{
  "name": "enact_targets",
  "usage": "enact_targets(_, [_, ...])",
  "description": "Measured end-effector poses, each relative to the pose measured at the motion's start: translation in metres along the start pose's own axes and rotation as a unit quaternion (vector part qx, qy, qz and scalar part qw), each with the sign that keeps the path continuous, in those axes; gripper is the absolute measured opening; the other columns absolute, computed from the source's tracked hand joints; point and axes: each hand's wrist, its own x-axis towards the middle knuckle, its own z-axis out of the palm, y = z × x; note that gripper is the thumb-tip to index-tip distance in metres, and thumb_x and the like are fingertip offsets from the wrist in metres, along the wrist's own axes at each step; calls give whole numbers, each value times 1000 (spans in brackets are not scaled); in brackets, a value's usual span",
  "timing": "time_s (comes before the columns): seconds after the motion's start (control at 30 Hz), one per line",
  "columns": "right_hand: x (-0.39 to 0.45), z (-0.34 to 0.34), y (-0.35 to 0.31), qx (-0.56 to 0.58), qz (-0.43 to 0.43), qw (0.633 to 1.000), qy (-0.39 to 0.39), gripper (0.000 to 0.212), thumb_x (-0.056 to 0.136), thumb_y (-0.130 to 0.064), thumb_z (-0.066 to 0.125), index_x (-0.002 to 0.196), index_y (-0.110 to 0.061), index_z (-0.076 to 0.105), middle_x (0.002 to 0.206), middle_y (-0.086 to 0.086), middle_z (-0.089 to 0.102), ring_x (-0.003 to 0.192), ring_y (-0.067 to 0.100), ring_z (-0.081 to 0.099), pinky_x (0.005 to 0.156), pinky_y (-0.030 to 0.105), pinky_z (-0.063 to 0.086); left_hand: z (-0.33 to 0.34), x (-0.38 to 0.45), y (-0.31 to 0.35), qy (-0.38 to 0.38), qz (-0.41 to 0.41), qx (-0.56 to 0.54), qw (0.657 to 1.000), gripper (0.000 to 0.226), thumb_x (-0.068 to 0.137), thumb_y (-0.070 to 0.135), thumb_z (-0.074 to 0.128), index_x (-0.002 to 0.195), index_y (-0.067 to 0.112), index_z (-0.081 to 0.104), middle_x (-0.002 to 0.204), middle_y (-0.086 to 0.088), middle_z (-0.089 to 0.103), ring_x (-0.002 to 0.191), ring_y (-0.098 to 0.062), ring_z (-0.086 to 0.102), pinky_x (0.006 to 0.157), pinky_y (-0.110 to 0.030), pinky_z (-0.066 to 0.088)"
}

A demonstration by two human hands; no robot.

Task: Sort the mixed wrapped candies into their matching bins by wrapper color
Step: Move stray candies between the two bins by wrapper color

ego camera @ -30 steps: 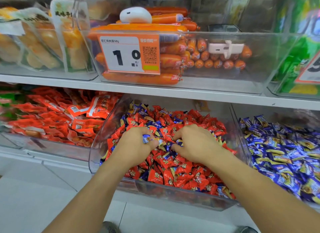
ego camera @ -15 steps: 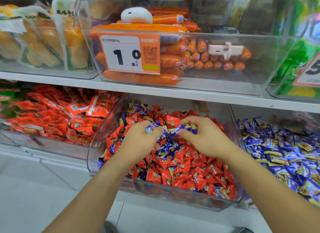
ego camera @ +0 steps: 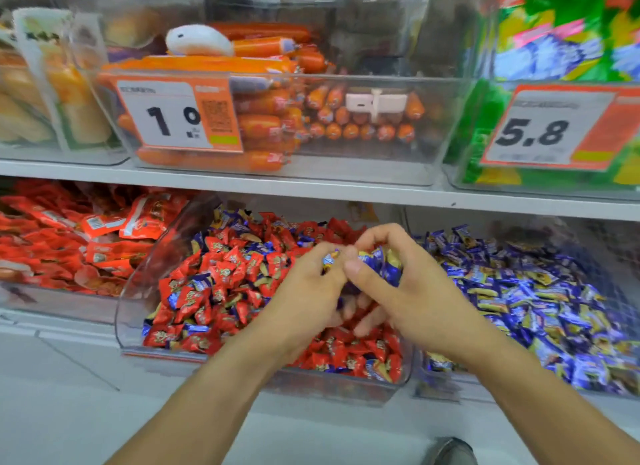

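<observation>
Looking down through the head camera, I see two bare hands meeting above a shelf of clear candy bins.

Hands: my left hand (ego camera: 308,291) and right hand (ego camera: 398,284) are together, fingertips touching, raised over the right half of the middle bin.

Right hand: fingers curled round a small bunch of blue wrapped candies (ego camera: 381,264), which sit between thumb and forefinger.

Left hand: fingertips pinch one blue-and-yellow candy (ego camera: 329,257) right against the right hand's bunch; motion blur makes the exact grip hard to read, so this is probably a pinch.

Mixed bin: the clear middle bin (ego camera: 138,291) holds mostly red wrapped candies (ego camera: 221,277) with blue ones scattered among them.

Blue bin: just to the right, a clear bin (ego camera: 436,388) filled with blue wrapped candies (ego camera: 540,302).

Left neighbour: a bin of flat red snack packets (ego camera: 69,243), beside the mixed bin.

Upper shelf: a white shelf (ego camera: 311,191) carries a clear bin of orange sausages (ego camera: 263,125) with a price tag reading 1.0 (ego camera: 176,116); a white rounded object (ego camera: 199,40) lies on top of the sausages.

Upper right: green packets behind a price tag reading 5.8 (ego camera: 543,129).

Floor: pale tiles (ego camera: 69,395) below, with the tip of a shoe (ego camera: 450,450) at the lower edge.
</observation>
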Motion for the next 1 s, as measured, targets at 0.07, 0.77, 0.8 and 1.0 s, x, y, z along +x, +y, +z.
enact_targets(0.07, [-19,-27,2,9,-6,999,30,13,94,-21,63,102,-20,53,66,18,66,52,30,66,48,38,57,24,0,2,-24,36,52,998,20,101,32,47,99,14,53,62,-7,55,49,-17,44,42,-20,32])
enact_targets(0.77, [-31,-152,43,-126,-78,968,202,20,98,-9,57,91,-19,73,92,1,77,91,14,72,89,34,56,5,27,-19,76,269,476,834,23,85,28,53,104,23,66,108,5,59,108,-16,53,99,-29,37])
enact_targets(0.8, [-26,-136,37,-145,-87,968,184,18,98,-11,59,91,-20,73,90,0,76,89,16,72,87,36,57,-15,22,-24,69,227,516,823,29,86,34,50,109,24,65,111,5,59,110,-18,53,99,-32,39])
enact_targets(1.0, [6,-15,8,-321,-184,929,5,16,94,-18,63,108,-22,70,99,-16,70,92,0,64,84,11,45,-87,6,-39,-17,-47,666,744,61,85,71,35,125,32,60,152,6,30,130,-26,44,104,-47,41])
